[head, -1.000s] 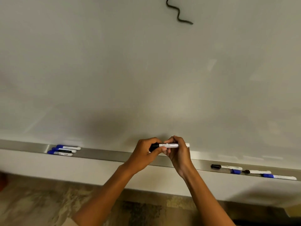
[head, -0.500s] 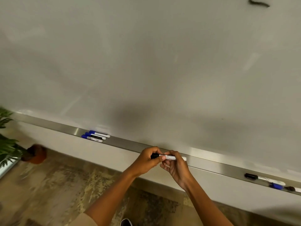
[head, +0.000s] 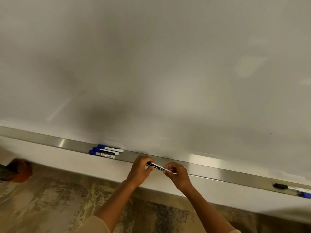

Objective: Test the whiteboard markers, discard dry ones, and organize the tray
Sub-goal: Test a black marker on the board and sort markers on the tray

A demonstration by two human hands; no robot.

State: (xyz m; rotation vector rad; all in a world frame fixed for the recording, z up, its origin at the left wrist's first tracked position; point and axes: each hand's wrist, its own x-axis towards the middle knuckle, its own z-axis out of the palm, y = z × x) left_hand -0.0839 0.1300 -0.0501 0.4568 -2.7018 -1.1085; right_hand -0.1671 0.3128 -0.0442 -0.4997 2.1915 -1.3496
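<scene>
A black-capped whiteboard marker [head: 158, 167] with a white barrel is held level just in front of the metal tray [head: 210, 172]. My left hand [head: 140, 170] pinches its black cap end and my right hand [head: 176, 175] grips the white barrel end. Three blue-capped markers [head: 106, 152] lie side by side in the tray to the left of my hands. At the far right of the tray lie a black-capped marker [head: 280, 186] and a blue one [head: 304, 194], partly cut off by the frame edge.
The whiteboard [head: 151, 64] fills the upper view. Below the tray runs a white wall band above patterned brown flooring [head: 50, 199]. A reddish plant pot [head: 18, 172] stands on the floor at the far left.
The view has swung left and down: the squiggle on the board is out of sight and the three blue markers are nearer centre. Both hands still hold the black marker, now lower, by the tray.
</scene>
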